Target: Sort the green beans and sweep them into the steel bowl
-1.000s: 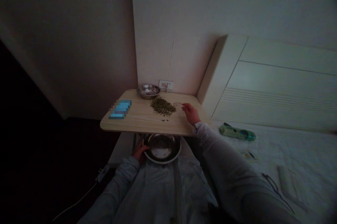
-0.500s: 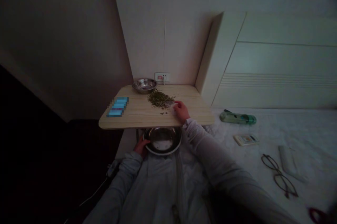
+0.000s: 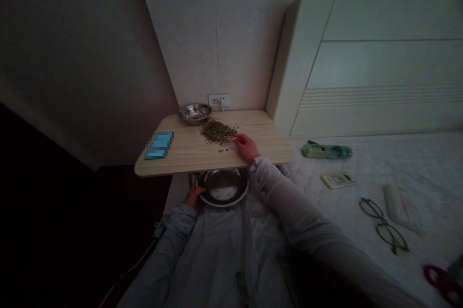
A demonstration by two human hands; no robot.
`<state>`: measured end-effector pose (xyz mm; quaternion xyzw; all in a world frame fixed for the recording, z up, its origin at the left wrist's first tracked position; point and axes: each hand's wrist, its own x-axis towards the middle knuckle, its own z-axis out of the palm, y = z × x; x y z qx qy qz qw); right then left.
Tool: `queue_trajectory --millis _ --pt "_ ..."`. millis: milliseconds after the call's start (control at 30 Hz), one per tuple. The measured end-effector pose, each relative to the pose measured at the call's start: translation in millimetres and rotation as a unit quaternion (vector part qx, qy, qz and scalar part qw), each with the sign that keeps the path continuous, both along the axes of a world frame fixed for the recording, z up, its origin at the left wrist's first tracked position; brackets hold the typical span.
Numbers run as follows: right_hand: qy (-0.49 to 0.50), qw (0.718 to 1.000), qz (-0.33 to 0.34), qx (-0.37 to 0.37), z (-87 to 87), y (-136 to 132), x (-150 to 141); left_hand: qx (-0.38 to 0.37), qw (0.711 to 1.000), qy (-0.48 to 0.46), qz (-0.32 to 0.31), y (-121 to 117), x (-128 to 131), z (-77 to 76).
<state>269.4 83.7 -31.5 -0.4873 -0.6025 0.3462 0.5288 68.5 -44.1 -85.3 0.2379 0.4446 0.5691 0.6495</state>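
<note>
At the table's front edge, my left hand (image 3: 194,197) grips the left side of a wide steel bowl (image 3: 223,201), its thumb over the rim. The bowl is tilted toward me, partly under the tabletop, and has a few small specks in it. My right hand (image 3: 246,146) is closed in a pinch at the right edge of a pile of small green beans (image 3: 215,130). A small, pale, shiny spoon-like thing (image 3: 228,140) sticks out from its fingertips into the pile, mostly hard to make out. Several loose beans (image 3: 223,150) lie in front of the pile.
The wooden tabletop (image 3: 181,154) also bears a smaller steel bowl (image 3: 195,114) at the back and a blurred blue-screened phone (image 3: 159,145) at left. On the bed to the right lie a green bottle (image 3: 326,151), another phone (image 3: 338,180), glasses (image 3: 383,223) and a pale case (image 3: 401,207).
The view has shifted slightly, so the scene sits a little higher. My right hand's spoon-like thing now shows less, deeper among the beans. My left hand keeps its grip on the bowl.
</note>
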Motion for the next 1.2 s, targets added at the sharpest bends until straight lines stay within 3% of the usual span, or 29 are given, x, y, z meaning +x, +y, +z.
queue_trajectory --millis 367,900,1200 --pt "-0.036 0.999 0.005 -0.005 5.0 -5.3 1.9 0.004 1.000 0.010 -0.010 -1.3 1.6 2.7" --pt "-0.009 1.000 0.021 0.007 0.6 -3.2 2.5 -0.003 1.000 0.008 -0.007 -2.4 0.8 3.9" --pt "-0.029 0.999 0.017 -0.003 2.2 -4.7 0.3 -0.009 1.000 0.005 -0.005 0.3 0.6 -1.2"
